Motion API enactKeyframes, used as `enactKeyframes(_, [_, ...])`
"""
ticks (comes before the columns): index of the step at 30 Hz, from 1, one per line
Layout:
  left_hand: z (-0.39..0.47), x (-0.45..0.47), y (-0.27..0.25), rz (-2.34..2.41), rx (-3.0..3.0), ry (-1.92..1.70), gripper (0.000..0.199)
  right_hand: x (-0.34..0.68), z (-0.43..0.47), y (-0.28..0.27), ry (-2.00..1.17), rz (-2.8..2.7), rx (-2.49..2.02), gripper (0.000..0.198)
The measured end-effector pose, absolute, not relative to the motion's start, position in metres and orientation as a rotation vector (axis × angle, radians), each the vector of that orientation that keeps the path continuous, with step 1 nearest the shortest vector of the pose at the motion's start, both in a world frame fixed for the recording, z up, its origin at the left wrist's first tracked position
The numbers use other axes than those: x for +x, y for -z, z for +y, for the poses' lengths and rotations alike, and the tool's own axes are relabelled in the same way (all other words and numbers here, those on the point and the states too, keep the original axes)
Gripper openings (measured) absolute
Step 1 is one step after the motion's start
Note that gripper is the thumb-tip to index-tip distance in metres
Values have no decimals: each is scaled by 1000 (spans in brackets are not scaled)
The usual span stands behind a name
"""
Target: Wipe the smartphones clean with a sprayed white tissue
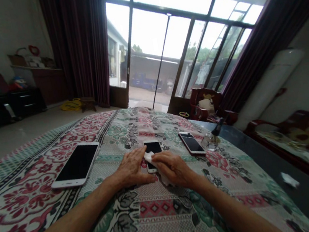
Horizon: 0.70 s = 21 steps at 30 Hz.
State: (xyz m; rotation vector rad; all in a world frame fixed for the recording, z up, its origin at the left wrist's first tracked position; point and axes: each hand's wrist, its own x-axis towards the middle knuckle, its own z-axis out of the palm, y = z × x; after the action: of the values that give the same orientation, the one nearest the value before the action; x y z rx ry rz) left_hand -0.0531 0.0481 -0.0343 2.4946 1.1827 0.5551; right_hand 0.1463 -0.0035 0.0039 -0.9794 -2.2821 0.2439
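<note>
A small white smartphone (156, 146) with a dark screen lies face up on the patterned tablecloth, partly covered by both hands. My left hand (132, 169) holds it at the left side, fingers along that edge and thumb by the lower end. Over its screen, my right hand (174, 167) is closed on a crumpled white tissue (149, 156). Part of the tissue also hangs out beneath that palm. To the left lies a larger white smartphone (77, 164), face up with a black screen. Another smartphone (192, 143), with a reddish edge, rests to the right.
The round table wears a floral tablecloth (165, 226). Near its right side stands a clear glass item (209, 142). A crumpled white paper (290, 179) lies lower right. Beyond are a wooden chair (206, 102), purple curtains (78, 46) and glass doors (149, 62).
</note>
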Motion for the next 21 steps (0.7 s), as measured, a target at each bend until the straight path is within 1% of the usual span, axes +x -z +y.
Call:
enactKeyframes(5, [48,-52,34,1219,2494,-533,108,145,-6,3,-277,-2442,-978,31])
enactKeyframes(9, [48,-51,33,1226,2492,-520,109,144,-1,6,-225,-2494,-987,29])
enactKeyframes(17, [47,-52,32,1216,2442,-590,115,143,27,9,-91,-2429,-1061,30])
enactKeyframes(21, [44,-49,31,1273,2403,-606,110,148,47,14,-73,-2361,-1090,30])
